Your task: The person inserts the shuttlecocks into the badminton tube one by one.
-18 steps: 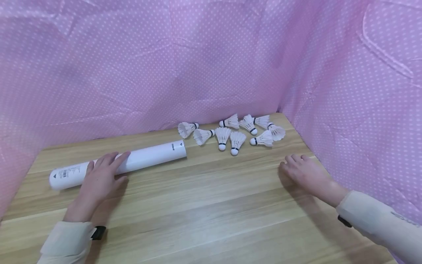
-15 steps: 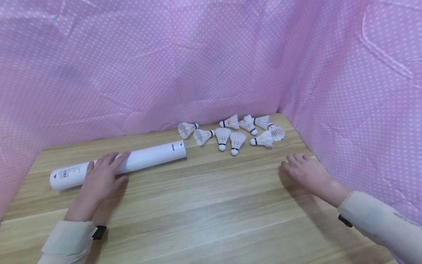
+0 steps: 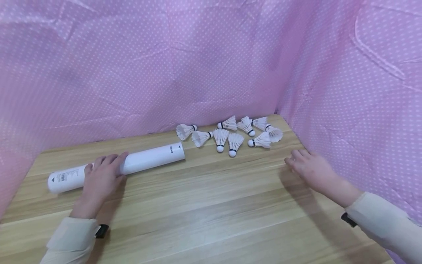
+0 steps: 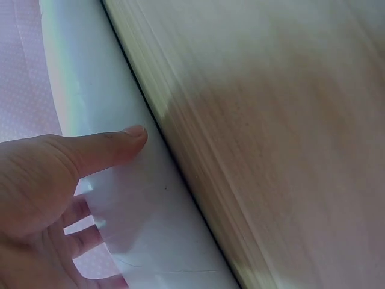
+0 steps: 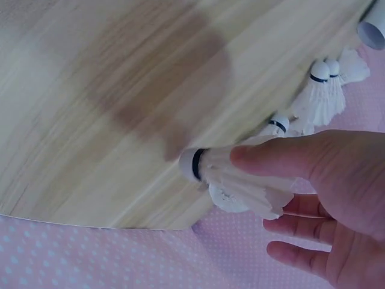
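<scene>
white tube [image 3: 136, 163], black-printed; left hand [image 3: 101, 180] gripping; shuttlecocks [image 3: 235, 140] white-feathered, dark-banded

The widest free room is the bare wood of the table [image 3: 197, 205] between the left hand [image 3: 100, 179] and right hand [image 3: 311, 170], where either could slide across at low height. The white tube [image 3: 155, 157] bars the way on the left, lying aslant under the left hand, with a strip of wood behind it. From the right hand, a short stretch of wood leads to the shuttlecocks [image 3: 235, 141], reachable from the front; several overlap or nearly touch, leaving little finger room between them. Pink dotted cloth [image 3: 211, 66] walls off the back and right, close behind the shuttlecocks
</scene>
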A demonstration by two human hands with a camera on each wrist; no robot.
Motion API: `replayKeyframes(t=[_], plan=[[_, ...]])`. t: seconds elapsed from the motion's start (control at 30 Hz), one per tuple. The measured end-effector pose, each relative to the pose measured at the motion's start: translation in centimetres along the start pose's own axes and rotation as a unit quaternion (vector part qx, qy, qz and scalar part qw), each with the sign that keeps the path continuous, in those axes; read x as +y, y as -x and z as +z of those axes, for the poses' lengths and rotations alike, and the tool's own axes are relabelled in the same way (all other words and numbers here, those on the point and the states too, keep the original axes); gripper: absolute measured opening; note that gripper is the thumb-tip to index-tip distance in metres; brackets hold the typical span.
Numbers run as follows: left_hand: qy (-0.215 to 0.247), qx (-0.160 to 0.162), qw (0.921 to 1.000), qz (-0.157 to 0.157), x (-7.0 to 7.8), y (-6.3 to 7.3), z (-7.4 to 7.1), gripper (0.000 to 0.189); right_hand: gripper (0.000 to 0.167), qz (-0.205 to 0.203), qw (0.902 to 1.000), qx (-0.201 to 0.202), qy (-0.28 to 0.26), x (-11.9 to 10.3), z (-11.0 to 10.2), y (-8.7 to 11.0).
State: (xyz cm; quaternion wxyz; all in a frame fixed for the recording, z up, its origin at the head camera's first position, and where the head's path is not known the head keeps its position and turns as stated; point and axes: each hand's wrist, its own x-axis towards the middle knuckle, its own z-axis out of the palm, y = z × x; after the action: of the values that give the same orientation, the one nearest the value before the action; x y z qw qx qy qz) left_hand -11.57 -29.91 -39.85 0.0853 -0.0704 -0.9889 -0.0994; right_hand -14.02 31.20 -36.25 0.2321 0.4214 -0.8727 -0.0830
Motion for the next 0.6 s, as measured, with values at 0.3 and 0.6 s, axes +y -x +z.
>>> replayKeyframes(t=[0.3,0.6], plan=[[0.008,0.005,0.9997,0.023,-0.5,0.3,-0.3,0.082,0.041,0.018,0.9988,0.014,-0.044,-0.1,-0.4,-0.3],[0.016,0.005,0.9990,0.041,-0.6,0.8,-0.6,0.080,0.058,0.118,0.9834,-0.018,-0.137,-1.0,-0.6,-0.5]])
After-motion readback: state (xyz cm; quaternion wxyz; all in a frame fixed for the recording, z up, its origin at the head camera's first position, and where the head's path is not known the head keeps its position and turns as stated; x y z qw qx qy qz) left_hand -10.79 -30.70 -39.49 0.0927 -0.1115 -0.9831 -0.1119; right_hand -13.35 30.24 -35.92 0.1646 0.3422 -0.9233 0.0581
